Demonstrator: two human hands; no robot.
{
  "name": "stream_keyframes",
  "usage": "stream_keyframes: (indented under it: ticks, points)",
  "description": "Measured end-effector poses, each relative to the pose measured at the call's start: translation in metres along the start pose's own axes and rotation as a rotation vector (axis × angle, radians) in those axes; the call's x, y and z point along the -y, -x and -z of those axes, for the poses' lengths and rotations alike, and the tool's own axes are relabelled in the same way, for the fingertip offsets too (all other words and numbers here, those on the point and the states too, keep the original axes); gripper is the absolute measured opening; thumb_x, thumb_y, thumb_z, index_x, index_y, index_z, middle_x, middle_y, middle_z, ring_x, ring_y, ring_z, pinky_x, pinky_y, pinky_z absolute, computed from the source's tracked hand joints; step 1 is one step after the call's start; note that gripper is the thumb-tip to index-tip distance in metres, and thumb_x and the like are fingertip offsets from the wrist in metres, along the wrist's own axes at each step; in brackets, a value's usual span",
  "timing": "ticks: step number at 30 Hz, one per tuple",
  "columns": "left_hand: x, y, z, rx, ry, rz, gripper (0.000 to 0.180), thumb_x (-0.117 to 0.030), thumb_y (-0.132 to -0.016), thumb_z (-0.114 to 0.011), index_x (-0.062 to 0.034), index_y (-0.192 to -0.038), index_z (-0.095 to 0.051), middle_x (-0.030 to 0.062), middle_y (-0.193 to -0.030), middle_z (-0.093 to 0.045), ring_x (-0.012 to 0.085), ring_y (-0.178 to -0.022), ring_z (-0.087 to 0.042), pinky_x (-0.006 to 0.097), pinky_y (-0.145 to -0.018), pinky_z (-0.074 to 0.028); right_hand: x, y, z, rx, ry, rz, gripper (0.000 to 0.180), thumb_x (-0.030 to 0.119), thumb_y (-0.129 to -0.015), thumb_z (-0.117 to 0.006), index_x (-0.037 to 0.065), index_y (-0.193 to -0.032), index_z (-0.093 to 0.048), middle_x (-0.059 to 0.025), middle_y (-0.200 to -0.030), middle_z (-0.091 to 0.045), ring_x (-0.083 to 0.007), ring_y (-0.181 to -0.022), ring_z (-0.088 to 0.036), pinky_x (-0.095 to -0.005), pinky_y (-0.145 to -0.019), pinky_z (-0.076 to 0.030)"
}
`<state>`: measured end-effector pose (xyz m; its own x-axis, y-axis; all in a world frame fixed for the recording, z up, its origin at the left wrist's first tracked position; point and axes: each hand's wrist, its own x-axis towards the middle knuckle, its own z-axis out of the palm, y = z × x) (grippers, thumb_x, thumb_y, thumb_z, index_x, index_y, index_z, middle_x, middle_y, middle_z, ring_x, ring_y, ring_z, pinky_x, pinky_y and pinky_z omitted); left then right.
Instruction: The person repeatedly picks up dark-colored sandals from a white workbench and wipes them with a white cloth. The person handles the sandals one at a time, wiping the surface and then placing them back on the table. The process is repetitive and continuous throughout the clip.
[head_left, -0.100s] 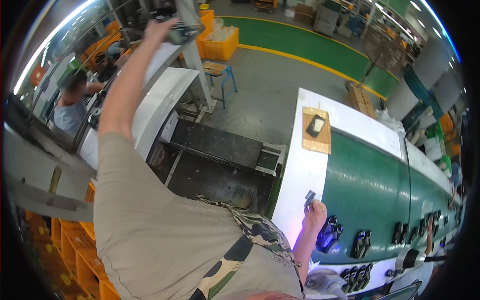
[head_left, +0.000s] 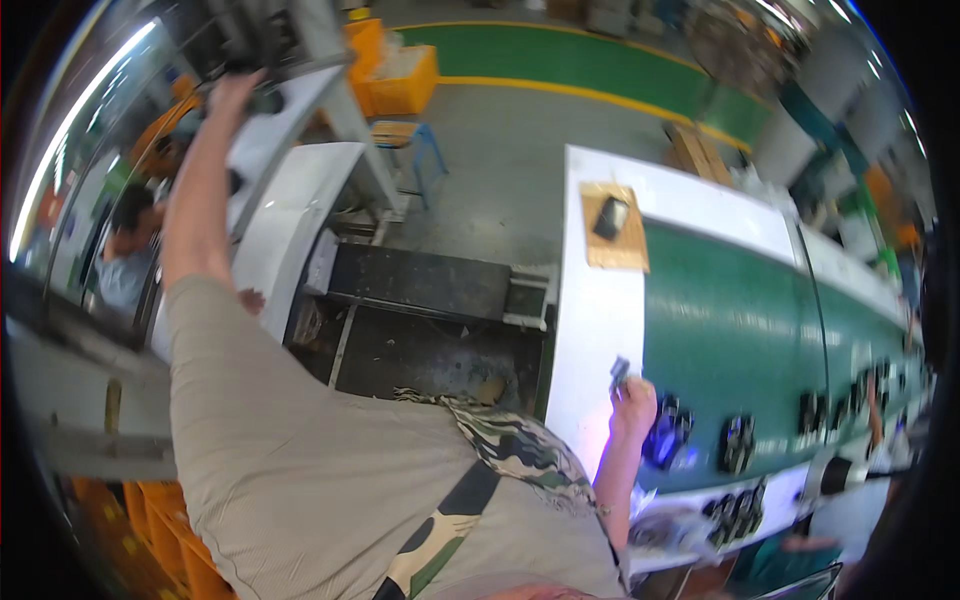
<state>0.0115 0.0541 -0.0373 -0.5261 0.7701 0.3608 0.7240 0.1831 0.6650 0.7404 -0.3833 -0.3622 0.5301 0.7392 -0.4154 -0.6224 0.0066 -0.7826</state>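
My left arm stretches to the far left, where my left hand reaches among dark objects on a raised white bench. Motion blur hides how its fingers are set and whether they hold anything. Over the white border of the green-topped table, my right hand is closed on a small flat grey-blue piece. The piece sticks up from the fingertips. Just right of that hand, black shoe-like items lie on the green surface under bluish light.
On the table's far corner lies a brown board bearing a dark block. More black items line the green surface. A low dark bench, a blue-legged stool and orange bins stand beyond. Another person sits at left.
The whole view has shifted. My left hand has moved a little left along the raised bench. My right hand keeps the grey-blue piece. Another hand now shows beside my left upper arm.
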Motion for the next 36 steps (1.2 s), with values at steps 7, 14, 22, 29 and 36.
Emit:
stream_keyframes:
  ticks: [7, 14, 22, 29, 36]
  points:
    - [0.035, -0.098, -0.034, 0.447, -1.207, -0.604, 0.035, -0.027, -0.086, -0.057, -0.0039, -0.110, -0.069, 0.0217, -0.109, -0.067, 0.0339, -0.102, -0.064, 0.040, -0.093, -0.048, 0.006, 0.030, 0.033, -0.154, -0.004, 0.006, 0.011, 0.015, -0.081, -0.068, 0.009, -0.087, -0.061, -0.0034, -0.079, -0.064, -0.0143, -0.070, -0.062, -0.0288, -0.060, -0.046]
    - [-0.168, 0.265, -0.323, 1.012, 0.211, -0.399, 0.057, -0.030, -0.082, -0.074, 0.0040, -0.125, -0.059, 0.0116, -0.113, -0.065, 0.0213, -0.099, -0.062, 0.032, -0.086, -0.048, 0.020, 0.069, 0.109, -0.415, -0.087, 0.051, 0.016, 0.019, -0.079, -0.075, 0.013, -0.078, -0.060, 0.0003, -0.074, -0.065, -0.0111, -0.065, -0.060, -0.0245, -0.054, -0.037]
    - [-0.222, 0.780, -0.381, 2.080, 0.048, 0.085, 0.070, -0.044, -0.089, -0.063, 0.0039, -0.136, -0.043, 0.0290, -0.131, -0.051, 0.0364, -0.111, -0.060, 0.042, -0.094, -0.050, -0.002, 0.174, 0.231, -0.786, -0.202, 0.093, 0.021, 0.014, -0.080, -0.073, 0.012, -0.094, -0.058, 0.0002, -0.081, -0.065, -0.0130, -0.072, -0.063, -0.0271, -0.061, -0.042]
    - [-0.243, 0.947, -0.417, 2.191, -0.030, 0.277, 0.066, -0.050, -0.085, -0.064, -0.0084, -0.133, -0.045, 0.0175, -0.131, -0.050, 0.0342, -0.103, -0.061, 0.043, -0.082, -0.051, 0.002, 0.228, 0.298, -1.184, 0.235, 0.295, 0.016, 0.010, -0.075, -0.071, 0.001, -0.086, -0.064, -0.0052, -0.077, -0.065, -0.0165, -0.069, -0.062, -0.0306, -0.064, -0.048]
    - [-0.256, 1.002, -0.437, 2.104, -0.192, 0.306, 0.063, -0.051, -0.083, -0.065, -0.0087, -0.126, -0.048, 0.0174, -0.106, -0.060, 0.0362, -0.086, -0.064, 0.047, -0.078, -0.054, 0.026, 0.198, 0.312, -1.294, 0.948, 0.384, 0.011, 0.013, -0.074, -0.069, 0.005, -0.081, -0.065, -0.0118, -0.078, -0.065, -0.0310, -0.075, -0.063, -0.0412, -0.067, -0.048]
